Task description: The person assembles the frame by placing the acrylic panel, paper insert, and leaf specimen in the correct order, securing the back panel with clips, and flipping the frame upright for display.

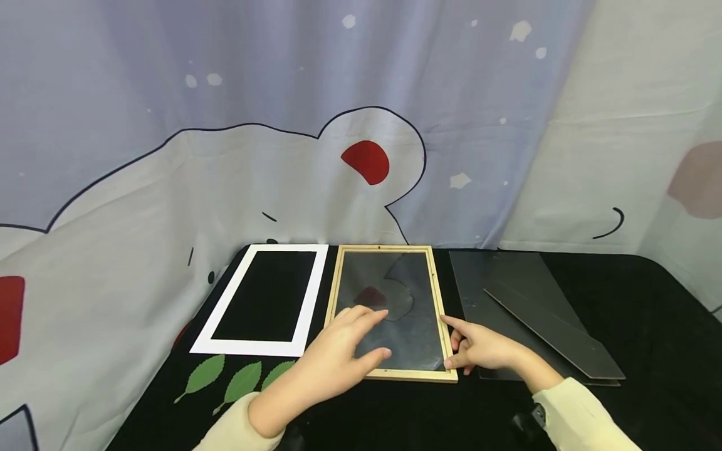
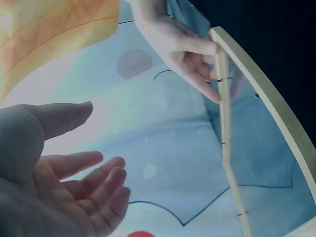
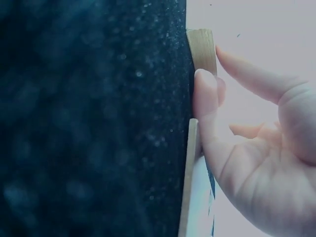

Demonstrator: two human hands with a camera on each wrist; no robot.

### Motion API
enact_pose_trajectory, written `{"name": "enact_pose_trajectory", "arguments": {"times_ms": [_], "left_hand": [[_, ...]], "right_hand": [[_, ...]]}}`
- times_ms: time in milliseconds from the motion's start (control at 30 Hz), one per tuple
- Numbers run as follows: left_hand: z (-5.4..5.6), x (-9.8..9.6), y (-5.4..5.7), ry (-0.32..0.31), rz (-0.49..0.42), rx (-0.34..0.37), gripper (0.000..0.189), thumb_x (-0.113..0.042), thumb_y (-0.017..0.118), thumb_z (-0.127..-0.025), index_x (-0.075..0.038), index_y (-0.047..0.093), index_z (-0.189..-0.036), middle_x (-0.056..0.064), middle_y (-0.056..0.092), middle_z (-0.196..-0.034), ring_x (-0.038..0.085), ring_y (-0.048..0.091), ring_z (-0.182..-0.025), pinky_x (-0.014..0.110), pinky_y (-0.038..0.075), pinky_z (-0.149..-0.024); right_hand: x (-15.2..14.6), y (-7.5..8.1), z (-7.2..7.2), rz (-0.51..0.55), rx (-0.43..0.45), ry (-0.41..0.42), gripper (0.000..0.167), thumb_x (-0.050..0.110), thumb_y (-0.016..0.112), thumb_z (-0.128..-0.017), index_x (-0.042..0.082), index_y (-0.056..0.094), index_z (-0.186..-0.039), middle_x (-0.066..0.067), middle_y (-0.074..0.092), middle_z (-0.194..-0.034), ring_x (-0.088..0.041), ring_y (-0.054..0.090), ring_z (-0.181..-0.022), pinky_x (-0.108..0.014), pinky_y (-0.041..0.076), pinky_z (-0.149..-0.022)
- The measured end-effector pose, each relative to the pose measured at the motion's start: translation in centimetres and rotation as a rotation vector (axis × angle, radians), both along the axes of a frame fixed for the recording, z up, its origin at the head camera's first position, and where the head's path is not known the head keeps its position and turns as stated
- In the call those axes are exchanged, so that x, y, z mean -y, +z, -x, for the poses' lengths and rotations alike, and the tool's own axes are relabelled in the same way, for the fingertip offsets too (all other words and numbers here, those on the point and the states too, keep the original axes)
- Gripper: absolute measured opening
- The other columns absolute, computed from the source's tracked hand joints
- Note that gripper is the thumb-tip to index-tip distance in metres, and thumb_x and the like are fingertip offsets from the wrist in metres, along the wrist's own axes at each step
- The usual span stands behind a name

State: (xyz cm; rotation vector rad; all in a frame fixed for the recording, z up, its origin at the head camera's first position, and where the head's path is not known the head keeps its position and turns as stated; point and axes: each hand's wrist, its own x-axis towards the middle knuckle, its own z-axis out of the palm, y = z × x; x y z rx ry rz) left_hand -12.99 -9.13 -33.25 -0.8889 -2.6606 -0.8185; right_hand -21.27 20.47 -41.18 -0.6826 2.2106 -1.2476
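Observation:
A pale wooden frame (image 1: 438,294) with a clear, reflective pane lies flat on the black-covered table, near its middle. My left hand (image 1: 342,351) is over the left front part of this frame, thumb and fingers spread and nothing between them; in the left wrist view the palm (image 2: 64,197) shows with loosely bent fingers. At the frame's right side, my right hand (image 1: 486,346) touches the outer edge with a straight index finger, and its thumb is at the front right corner. Close up, the right thumb and index finger (image 3: 252,74) are beside the wooden corner (image 3: 202,49).
Left of the wooden frame lies a white mat border (image 1: 256,348). Several green leaves (image 1: 244,381) lie in front of it, partly behind my left arm. Two dark grey boards (image 1: 496,275) overlap on the right, the upper one askew. A patterned curtain (image 1: 254,169) hangs behind the table.

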Motion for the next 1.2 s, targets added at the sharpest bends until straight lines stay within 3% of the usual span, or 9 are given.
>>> {"name": "enact_pose_trajectory", "arguments": {"times_ms": [300, 600, 900, 1200], "left_hand": [[1.7, 0.7, -0.4, -0.027, 0.099, 0.078, 0.055, -0.022, 0.073, -0.086, -0.002, 0.054, -0.134, 0.006, 0.06, -0.118, 0.02, 0.056, -0.106, 0.037, 0.049, -0.087], [2.8, 5.5, -0.7, -0.011, 0.141, 0.116, 0.057, -0.023, 0.07, -0.088, -0.003, 0.05, -0.138, 0.008, 0.056, -0.124, 0.022, 0.055, -0.11, 0.042, 0.048, -0.089], [4.1, 12.3, -0.6, 0.124, 0.045, 0.156, 0.067, -0.021, 0.074, -0.085, -0.001, 0.045, -0.141, 0.01, 0.054, -0.127, 0.027, 0.055, -0.104, 0.043, 0.048, -0.081], [5.0, 18.9, -2.4, 0.287, -0.008, 0.183, 0.071, -0.023, 0.073, -0.086, 0.006, 0.04, -0.141, 0.02, 0.054, -0.125, 0.032, 0.055, -0.102, 0.045, 0.046, -0.079]], "right_hand": [[-0.1, -0.1, -0.4, 0.019, 0.017, -0.01, 0.097, 0.009, 0.076, -0.081, -0.017, 0.008, -0.145, -0.01, 0.044, -0.088, -0.009, 0.052, -0.058, -0.033, 0.054, -0.059], [-0.1, -0.2, -0.5, 0.015, 0.007, -0.006, 0.097, 0.009, 0.076, -0.081, -0.017, 0.008, -0.146, -0.009, 0.044, -0.088, -0.008, 0.052, -0.057, -0.033, 0.054, -0.058], [0.0, -0.5, -0.4, 0.015, 0.016, -0.015, 0.097, 0.009, 0.076, -0.081, -0.016, 0.008, -0.146, -0.009, 0.044, -0.089, -0.009, 0.053, -0.058, -0.032, 0.054, -0.058], [0.1, -0.6, -0.3, 0.02, 0.011, -0.012, 0.097, 0.009, 0.076, -0.081, -0.017, 0.008, -0.146, -0.009, 0.044, -0.088, -0.009, 0.053, -0.058, -0.033, 0.054, -0.058]]}}
